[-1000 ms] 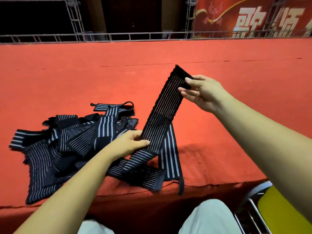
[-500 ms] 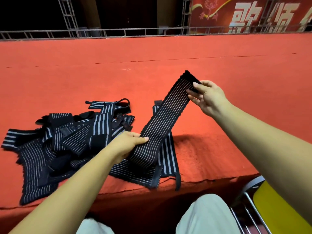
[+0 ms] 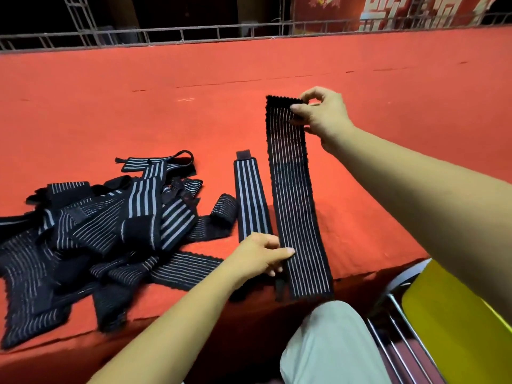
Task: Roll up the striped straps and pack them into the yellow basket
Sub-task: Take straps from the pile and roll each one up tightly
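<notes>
The striped strap (image 3: 296,206) runs from 1 o'clock to 5 o'clock on the red carpet (image 3: 138,106). The right hand (image 3: 321,115) pinches its far end, and the left hand (image 3: 260,253) pinches its near left edge. It seems light, soft and stretchy, so it is better to roll it from one end, held tight.

Both forearms (image 3: 415,195) bare, no sleeves; light grey trousers (image 3: 327,347) on knee.
</notes>
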`<state>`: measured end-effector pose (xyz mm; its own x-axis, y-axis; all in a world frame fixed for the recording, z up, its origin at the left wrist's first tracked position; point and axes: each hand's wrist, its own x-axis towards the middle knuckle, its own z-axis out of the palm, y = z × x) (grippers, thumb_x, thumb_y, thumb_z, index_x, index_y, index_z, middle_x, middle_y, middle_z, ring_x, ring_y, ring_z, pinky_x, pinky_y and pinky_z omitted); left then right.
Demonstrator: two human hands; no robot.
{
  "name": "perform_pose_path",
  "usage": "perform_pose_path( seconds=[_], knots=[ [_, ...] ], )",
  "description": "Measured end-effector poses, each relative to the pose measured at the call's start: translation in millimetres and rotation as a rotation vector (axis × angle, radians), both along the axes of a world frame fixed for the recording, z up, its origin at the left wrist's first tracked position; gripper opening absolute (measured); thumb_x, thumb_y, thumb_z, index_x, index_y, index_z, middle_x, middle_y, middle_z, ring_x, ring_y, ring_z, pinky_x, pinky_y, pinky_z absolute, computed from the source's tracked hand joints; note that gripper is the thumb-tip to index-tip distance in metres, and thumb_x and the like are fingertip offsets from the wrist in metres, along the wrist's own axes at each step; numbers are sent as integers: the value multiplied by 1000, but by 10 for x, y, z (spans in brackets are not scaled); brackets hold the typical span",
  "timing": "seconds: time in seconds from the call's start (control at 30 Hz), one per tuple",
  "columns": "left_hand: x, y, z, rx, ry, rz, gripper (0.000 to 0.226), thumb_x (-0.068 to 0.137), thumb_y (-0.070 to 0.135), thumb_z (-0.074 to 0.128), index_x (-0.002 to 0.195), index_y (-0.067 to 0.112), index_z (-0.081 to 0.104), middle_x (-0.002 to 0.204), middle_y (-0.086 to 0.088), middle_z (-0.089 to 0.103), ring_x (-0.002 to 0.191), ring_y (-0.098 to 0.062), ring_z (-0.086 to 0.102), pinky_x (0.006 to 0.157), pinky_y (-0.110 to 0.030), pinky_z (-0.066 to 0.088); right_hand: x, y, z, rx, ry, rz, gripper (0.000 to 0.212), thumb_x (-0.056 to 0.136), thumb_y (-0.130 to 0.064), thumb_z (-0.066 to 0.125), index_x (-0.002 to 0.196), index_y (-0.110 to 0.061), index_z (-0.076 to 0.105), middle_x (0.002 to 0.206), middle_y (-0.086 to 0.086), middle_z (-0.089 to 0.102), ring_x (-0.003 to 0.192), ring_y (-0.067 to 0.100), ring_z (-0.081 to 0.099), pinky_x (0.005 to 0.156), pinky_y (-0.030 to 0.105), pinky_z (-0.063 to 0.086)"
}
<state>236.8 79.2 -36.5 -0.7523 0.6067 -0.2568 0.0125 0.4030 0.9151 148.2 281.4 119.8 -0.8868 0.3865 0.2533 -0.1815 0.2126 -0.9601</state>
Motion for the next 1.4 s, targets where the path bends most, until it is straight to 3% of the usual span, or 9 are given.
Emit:
perform_pose_path(
  seconds=[0.2, 0.37, 0.5, 0.67, 0.83, 0.9, 1.03, 1.2, 1.4],
  knots=[
    [-240, 286, -340, -556, 660, -111, 38, 89, 52, 65, 77, 18, 52, 97, 0, 44, 105, -23, 43, 93, -37, 39, -297, 140, -309, 90, -127, -36, 27, 86, 5, 68, 74, -15, 55, 74, 7, 60, 77, 29, 67, 84, 53, 56],
    [-395, 169, -577, -458, 797, -57, 80, 79, 72, 60, 137, 21, 40, 124, 1, 39, 117, -19, 35, 105, -34, 29, -544, 289, -615, 102, -200, -9, 26, 90, 3, 66, 75, -14, 53, 80, 12, 61, 48, 9, 65, 41, 17, 42],
    [-430, 137, -665, -466, 932, -145, 77, 83, 74, 41, 152, 42, 29, 146, -3, 33, 135, -21, 26, 111, -39, 20, -848, 375, -895, 89, -251, 19, 25, 90, 5, 65, 76, -12, 53, 89, 16, 60, 49, 10, 66, 40, 14, 43],
    [-472, 124, -689, -456, 914, -141, 72, 83, 73, 41, 146, 39, 41, 148, -2, 35, 137, -20, 27, 110, -42, 22, -1252, 428, -1323, 132, -395, -11, 30, 91, 6, 64, 72, -12, 48, 81, 12, 56, 38, 7, 61, 35, 17, 40],
    [-492, 138, -731, -411, 937, -109, 70, 83, 73, 45, 144, 38, 45, 145, -3, 39, 136, -21, 30, 110, -44, 25, -1482, 466, -1746, 322, -503, -46, 24, 87, -6, 72, 74, -17, 55, 70, 5, 62, 61, 17, 64, 56, 29, 49],
    [-494, 131, -740, -396, 946, -100, 70, 83, 73, 46, 143, 38, 47, 145, -2, 39, 136, -20, 31, 110, -42, 25, -1498, 472, -1829, 485, -528, -82, 9, 85, -11, 75, 91, -11, 69, 88, 8, 70, 83, 22, 67, 76, 29, 52],
    [-515, 111, -706, -288, 820, -69, 60, 82, 67, 51, 133, 35, 56, 139, 5, 40, 133, -14, 31, 111, -34, 23, -1407, 416, -1748, 650, -512, -153, 37, 85, -6, 64, 122, -10, 65, 122, 16, 66, 117, 31, 61, 97, 33, 48],
    [-477, -136, -406, 78, 524, 125, 23, 91, 27, 64, 113, 21, 63, 114, 5, 56, 108, -2, 53, 95, -13, 37, -1130, 86, -1369, 611, -469, 17, 22, 85, -8, 60, 103, -2, 72, 96, 15, 70, 92, 28, 66, 76, 32, 49],
    [-400, -940, -208, -80, 602, 259, 13, 93, 11, 63, 95, 23, 68, 98, 11, 67, 94, -3, 61, 81, -18, 43, -337, -630, -1190, 470, -596, 506, 13, 83, -12, 77, 92, -13, 67, 86, 8, 67, 68, 12, 55, 47, 18, 35]
  ],
)
